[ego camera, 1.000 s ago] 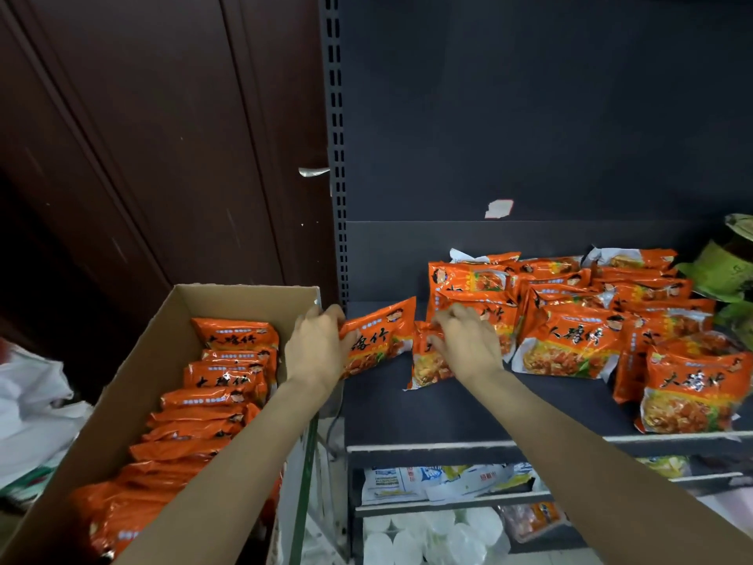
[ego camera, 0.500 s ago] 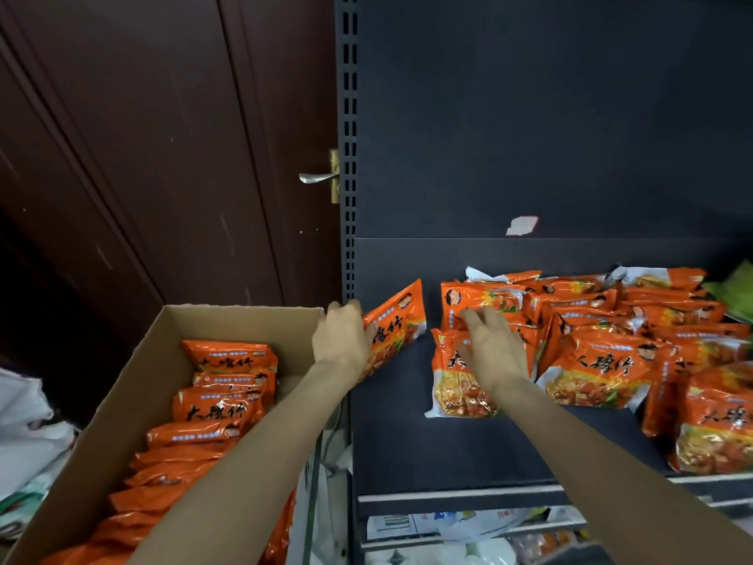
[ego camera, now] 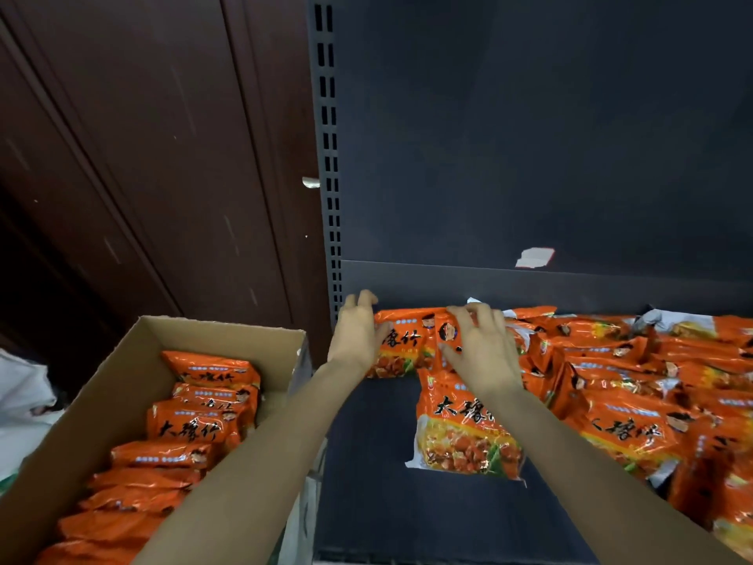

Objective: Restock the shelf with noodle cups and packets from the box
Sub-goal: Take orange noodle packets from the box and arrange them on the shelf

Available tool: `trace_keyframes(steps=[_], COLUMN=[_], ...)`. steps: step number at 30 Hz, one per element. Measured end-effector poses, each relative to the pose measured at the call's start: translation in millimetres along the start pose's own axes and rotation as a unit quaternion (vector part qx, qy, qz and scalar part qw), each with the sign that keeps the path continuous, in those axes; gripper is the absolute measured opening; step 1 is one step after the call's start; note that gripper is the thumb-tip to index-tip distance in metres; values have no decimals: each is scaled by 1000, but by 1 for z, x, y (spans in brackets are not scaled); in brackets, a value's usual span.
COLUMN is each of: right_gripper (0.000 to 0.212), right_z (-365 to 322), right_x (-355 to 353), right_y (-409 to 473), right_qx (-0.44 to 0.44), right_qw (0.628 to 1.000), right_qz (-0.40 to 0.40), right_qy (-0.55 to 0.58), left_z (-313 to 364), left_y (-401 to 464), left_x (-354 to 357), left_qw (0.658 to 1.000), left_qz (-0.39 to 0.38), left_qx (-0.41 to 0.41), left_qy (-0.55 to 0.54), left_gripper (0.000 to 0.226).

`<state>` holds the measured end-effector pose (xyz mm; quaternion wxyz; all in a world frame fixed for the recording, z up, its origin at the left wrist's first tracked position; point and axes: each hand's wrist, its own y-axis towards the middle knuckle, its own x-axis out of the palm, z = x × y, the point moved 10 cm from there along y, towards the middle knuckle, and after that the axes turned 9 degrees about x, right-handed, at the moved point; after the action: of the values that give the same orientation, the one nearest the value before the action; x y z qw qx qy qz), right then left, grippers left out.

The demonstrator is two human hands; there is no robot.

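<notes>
Your left hand (ego camera: 355,340) and right hand (ego camera: 481,348), fingers spread, pressed a glossy orange noodle packet (ego camera: 403,348), black-lettered, upright at the shelf (ego camera: 366,462) rear, beside the box (ego camera: 122,373)

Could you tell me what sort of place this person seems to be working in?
Probably a small shop or its stockroom. A dark metal shelf on a slotted upright holds many identical orange noodle packets, and an open cardboard box with more of them stands beside it.
</notes>
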<state>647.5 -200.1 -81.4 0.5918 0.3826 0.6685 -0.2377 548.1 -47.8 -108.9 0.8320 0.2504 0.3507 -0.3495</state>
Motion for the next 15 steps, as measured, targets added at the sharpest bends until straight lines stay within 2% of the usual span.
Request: trace_keyframes(steps=[5, 8, 15], right_gripper=[53, 47, 35], right_z=[-5, -20, -102], right_x=[-6, -12, 5], right_y=[-3, -9, -41], right_qx=[-27, -57, -113], right_qw=[999, 997, 972], right_qz=[22, 23, -63], right_qy=[-4, 39, 196], left_z=[1, 2, -28], left_y=[-9, -18, -75], left_x=[-7, -23, -87], left_qw=[993, 991, 980], left_qz=[26, 44, 73], left_qx=[34, 52, 108], left_qy=[109, 114, 151], left_gripper=[40, 45, 28])
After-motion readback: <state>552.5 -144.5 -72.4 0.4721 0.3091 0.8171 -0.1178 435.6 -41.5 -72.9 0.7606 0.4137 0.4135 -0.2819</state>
